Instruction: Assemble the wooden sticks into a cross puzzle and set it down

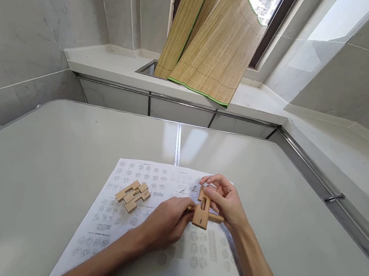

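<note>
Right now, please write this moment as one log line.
left hand: holds rod | right hand: holds slotted wooden piece | second wooden puzzle: on printed sheet

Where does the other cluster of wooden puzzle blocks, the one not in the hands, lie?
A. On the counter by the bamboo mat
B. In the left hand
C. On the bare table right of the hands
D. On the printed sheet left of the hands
D: the wooden block cluster rests on the printed sheet, apart from the left hand and right hand, which both grip the slotted wooden piece.
</note>
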Demonstrator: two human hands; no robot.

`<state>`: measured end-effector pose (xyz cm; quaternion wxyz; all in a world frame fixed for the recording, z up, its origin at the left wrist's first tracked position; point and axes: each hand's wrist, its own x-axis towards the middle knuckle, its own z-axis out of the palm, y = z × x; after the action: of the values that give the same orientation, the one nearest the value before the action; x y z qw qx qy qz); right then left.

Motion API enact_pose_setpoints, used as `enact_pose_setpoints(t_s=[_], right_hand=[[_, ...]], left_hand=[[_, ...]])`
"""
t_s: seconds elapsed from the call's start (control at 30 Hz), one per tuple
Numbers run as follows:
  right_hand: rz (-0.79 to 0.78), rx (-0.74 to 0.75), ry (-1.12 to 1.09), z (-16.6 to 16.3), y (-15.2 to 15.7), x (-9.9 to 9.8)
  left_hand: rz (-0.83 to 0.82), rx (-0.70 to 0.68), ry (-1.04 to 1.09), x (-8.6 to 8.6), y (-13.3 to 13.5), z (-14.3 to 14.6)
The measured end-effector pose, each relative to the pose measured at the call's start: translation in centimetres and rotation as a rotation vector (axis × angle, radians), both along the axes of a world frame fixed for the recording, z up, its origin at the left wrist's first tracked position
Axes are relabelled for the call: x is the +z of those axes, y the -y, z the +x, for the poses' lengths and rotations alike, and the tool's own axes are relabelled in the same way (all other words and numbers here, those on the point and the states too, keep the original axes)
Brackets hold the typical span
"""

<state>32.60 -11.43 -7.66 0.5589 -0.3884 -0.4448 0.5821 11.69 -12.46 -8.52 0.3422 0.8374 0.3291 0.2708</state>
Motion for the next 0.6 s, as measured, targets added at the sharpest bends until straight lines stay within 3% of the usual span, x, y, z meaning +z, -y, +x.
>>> enact_pose_setpoints(t_s=[0.6], right_hand=[[-0.047,0.073,-0.024,0.59,0.02,0.09]], left_hand=[[-0.110,-0.027,0.030,0.63,-0.22,0.13]])
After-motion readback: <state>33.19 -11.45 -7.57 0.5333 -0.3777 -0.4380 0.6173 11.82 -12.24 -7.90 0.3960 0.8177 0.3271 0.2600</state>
